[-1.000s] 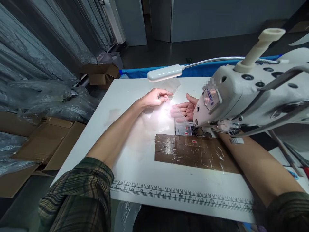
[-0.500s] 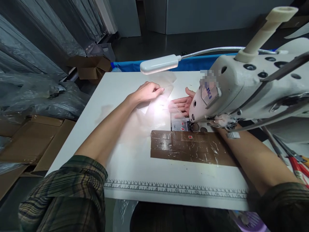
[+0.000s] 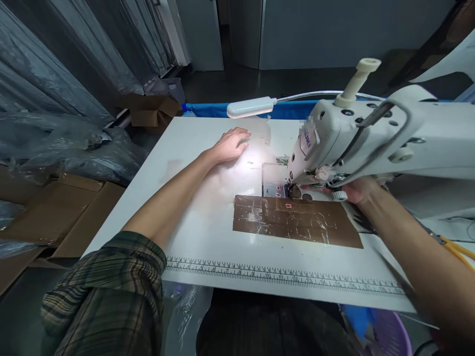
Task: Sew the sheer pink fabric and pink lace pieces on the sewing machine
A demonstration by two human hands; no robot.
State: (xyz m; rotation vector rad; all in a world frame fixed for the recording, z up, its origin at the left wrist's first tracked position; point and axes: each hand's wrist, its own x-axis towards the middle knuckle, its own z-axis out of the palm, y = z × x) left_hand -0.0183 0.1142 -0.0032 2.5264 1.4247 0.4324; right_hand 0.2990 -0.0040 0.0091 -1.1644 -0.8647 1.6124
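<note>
Left grip [image 3: 232, 144], fingers apart, is being rested on sheer fabric [image 3: 261, 132], apparently for steadying, while right grip [image 3: 359, 191], closure unclear, is being part-hidden by sewing machine [image 3: 315, 141], flat guiding seemingly being required.

Right hand [image 3: 356, 191] pulled back from the sheer sheet [image 3: 262, 132], now under the machine arm [image 3: 419, 133] (fingers partly hidden). Left hand [image 3: 230, 145]: fingers curled 1 s ago, now spread.

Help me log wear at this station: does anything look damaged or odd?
Yes, the brown covering on the white table, beside the sewing machine, looks worn: pale, crack-like streaks run across it.
</note>
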